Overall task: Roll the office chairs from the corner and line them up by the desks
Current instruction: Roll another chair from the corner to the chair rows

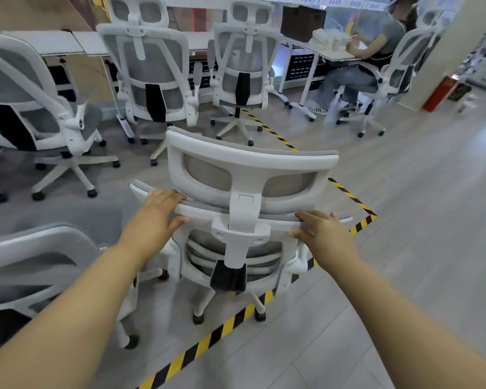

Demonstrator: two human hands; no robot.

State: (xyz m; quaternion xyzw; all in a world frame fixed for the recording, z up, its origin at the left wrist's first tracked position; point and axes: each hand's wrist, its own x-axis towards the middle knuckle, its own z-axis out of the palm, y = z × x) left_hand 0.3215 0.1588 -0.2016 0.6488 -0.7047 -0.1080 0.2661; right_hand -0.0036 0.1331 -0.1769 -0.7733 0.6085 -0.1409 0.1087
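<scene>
Forearms reached out from the near edge, and we had both hands on the white-framed, grey-mesh office chair (236, 220) in front of us. Our left hand (157, 217) gripped the left end of its backrest top rail, fingers curled over the far side and thumb on the near face. Our right hand (324, 237) held the right end of the same rail, fingers hooked over the edge. That chair stood mid-floor on the yellow-and-black striped floor tape (208, 341), facing away from us toward the desks, so we judged it mid-roll and not yet parked. Another white mesh chair (28, 265) sat just to its near left. Farther off, three white mesh chairs (149, 71) already stood beside the long white desks (68, 42), though loosely angled. At the far right a seated person (376, 51) occupied a fourth. We reckoned the row was partly built, with at least two chairs left to place.
</scene>
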